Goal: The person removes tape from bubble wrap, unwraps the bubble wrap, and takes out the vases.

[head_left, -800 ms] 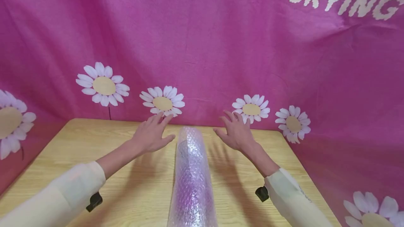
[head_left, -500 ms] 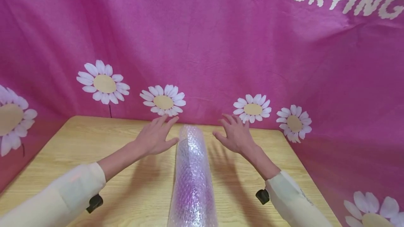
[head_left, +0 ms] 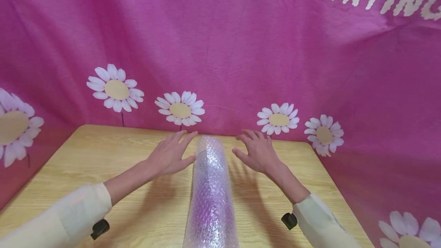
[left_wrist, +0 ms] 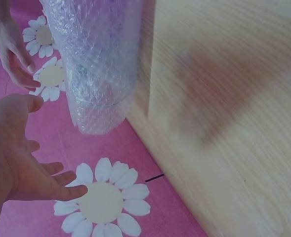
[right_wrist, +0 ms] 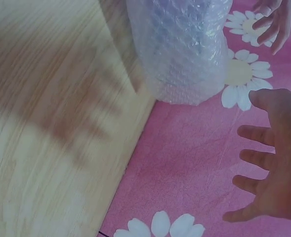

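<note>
A long roll of bubble wrap [head_left: 211, 198], clear with a purple tint, lies lengthwise down the middle of the wooden table [head_left: 151, 209]. My left hand [head_left: 169, 155] hovers at the left of its far end, fingers spread, the thumb tip overlapping the roll's edge in the head view. On the other side my right hand [head_left: 259, 151] is held above the table with spread fingers, a gap between its thumb and the roll. Both wrist views show the bubble-wrapped end [left_wrist: 98, 98] apart from the nearer hand, whose fingers hold nothing.
Behind the table hangs a pink cloth [head_left: 227, 49] printed with white daisies and lettering; it runs along the sides too. The table's far edge [head_left: 138, 127] meets the cloth. A small black device [head_left: 100, 229] sits under each sleeve cuff.
My left hand has moved slightly right and down toward the roll. The right hand sinks a little in view. The head view has shifted slightly.
</note>
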The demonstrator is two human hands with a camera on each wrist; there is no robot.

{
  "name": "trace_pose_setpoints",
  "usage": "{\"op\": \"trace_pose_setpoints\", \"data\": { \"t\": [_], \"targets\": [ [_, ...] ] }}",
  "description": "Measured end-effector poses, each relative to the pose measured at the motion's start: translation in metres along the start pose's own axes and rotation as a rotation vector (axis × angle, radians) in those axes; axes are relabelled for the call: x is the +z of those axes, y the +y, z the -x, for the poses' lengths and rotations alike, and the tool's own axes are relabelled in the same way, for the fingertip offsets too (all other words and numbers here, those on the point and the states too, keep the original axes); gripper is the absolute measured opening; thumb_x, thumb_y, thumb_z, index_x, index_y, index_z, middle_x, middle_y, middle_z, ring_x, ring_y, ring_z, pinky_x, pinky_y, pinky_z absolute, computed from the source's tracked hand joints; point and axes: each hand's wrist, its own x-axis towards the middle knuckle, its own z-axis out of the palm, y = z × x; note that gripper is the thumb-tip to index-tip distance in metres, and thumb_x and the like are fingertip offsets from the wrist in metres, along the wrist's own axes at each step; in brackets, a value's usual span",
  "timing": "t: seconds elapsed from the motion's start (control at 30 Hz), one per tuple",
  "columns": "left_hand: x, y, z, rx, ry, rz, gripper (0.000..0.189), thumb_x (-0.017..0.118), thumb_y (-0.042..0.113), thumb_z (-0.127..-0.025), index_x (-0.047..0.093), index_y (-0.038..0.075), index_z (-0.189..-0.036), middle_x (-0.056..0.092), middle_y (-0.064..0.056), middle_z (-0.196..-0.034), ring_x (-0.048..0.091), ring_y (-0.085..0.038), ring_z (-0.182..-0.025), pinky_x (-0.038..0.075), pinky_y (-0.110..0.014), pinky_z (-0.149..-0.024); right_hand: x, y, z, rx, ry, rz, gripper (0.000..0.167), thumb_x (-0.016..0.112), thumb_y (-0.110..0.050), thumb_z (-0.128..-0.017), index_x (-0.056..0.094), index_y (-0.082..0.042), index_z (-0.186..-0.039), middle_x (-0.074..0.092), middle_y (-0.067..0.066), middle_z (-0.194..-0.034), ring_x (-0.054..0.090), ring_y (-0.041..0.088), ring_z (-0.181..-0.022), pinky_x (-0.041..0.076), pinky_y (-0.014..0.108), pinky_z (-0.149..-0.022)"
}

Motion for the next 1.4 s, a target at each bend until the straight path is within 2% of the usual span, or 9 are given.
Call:
{"op": "trace_pose_setpoints", "data": {
  "t": [0.2,0.47,0.87,1.13,1.4],
  "targets": [
    [0.005,0.004,0.008,0.033,0.027,0.008,0.066,0.069,0.031,-0.092,0.044,0.007,-0.148,0.051,-0.024,-0.137,0.050,-0.044,-0.122,0.051,-0.063,-0.088,0.002,-0.004,0.006,-0.027,0.002,-0.018,0.043,0.064,-0.043,-0.093,0.066,-0.013,-0.124,0.054,0.012,-0.140,0.048,0.042,-0.124,0.046,0.065,-0.088],
    [0.010,0.010,0.015,0.019,-0.021,0.055,0.067,0.068,0.030,-0.093,0.040,0.008,-0.150,0.049,-0.024,-0.138,0.052,-0.042,-0.120,0.054,-0.060,-0.085,0.002,-0.009,0.011,-0.068,0.016,-0.024,0.042,0.066,-0.040,-0.092,0.066,-0.011,-0.122,0.057,0.014,-0.137,0.051,0.043,-0.122,0.049,0.064,-0.087],
    [0.012,0.019,0.019,0.024,-0.040,0.087,0.061,0.067,0.027,-0.093,0.046,0.006,-0.146,0.050,-0.020,-0.138,0.052,-0.038,-0.120,0.055,-0.055,-0.086,0.004,-0.016,0.021,-0.140,0.023,-0.042,0.044,0.070,-0.038,-0.091,0.065,-0.010,-0.124,0.059,0.014,-0.132,0.055,0.041,-0.118,0.051,0.061,-0.086],
    [0.017,0.027,0.022,-0.019,-0.102,0.153,0.063,0.065,0.027,-0.094,0.042,0.002,-0.148,0.046,-0.020,-0.143,0.048,-0.036,-0.127,0.052,-0.053,-0.094,0.005,-0.018,0.027,-0.175,-0.003,-0.037,0.040,0.070,-0.037,-0.091,0.066,-0.010,-0.121,0.059,0.016,-0.132,0.055,0.041,-0.118,0.053,0.058,-0.086],
    [0.018,0.033,0.026,-0.009,-0.139,0.194,0.067,0.065,0.030,-0.096,0.039,0.002,-0.150,0.046,-0.018,-0.144,0.047,-0.033,-0.129,0.049,-0.049,-0.101,0.004,-0.023,0.034,-0.177,-0.033,-0.068,0.040,0.069,-0.038,-0.092,0.066,-0.012,-0.123,0.059,0.013,-0.133,0.054,0.037,-0.120,0.054,0.056,-0.086]
  ]
}}
